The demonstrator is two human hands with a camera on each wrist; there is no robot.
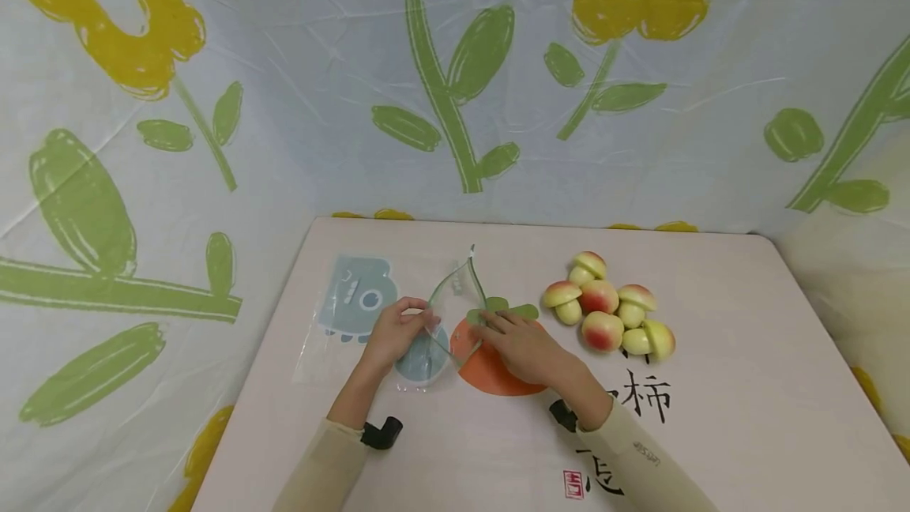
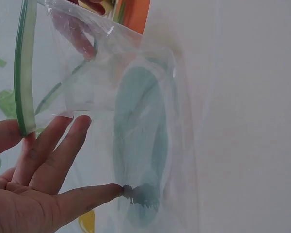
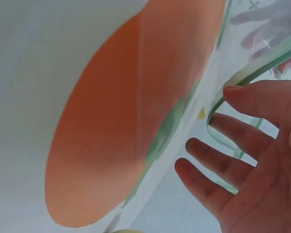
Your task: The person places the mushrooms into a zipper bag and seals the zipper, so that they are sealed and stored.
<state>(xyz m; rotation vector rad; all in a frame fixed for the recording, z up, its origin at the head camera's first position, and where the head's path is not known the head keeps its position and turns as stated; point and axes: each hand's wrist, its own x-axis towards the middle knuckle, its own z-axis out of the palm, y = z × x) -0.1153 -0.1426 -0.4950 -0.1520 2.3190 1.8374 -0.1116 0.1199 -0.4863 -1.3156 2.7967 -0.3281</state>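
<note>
While both hands pull its green rim apart to make a wide mouth, the clear bag (image 1: pixel 441 322) stands on the table (image 1: pixel 725 417); left hand (image 1: pixel 394 334) and right hand (image 1: pixel 522 348) each pinch one side, toy peaches (image 1: pixel 607 306) nearby.

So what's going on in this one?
A person sits at a table and holds a clear zip bag open with both hands. The left hand pinches one side of the green zip strip, the right hand holds the other side. A pile of peach-coloured toy mushrooms lies to the right, none in the bag. Another flat bag lies to the left.
</note>
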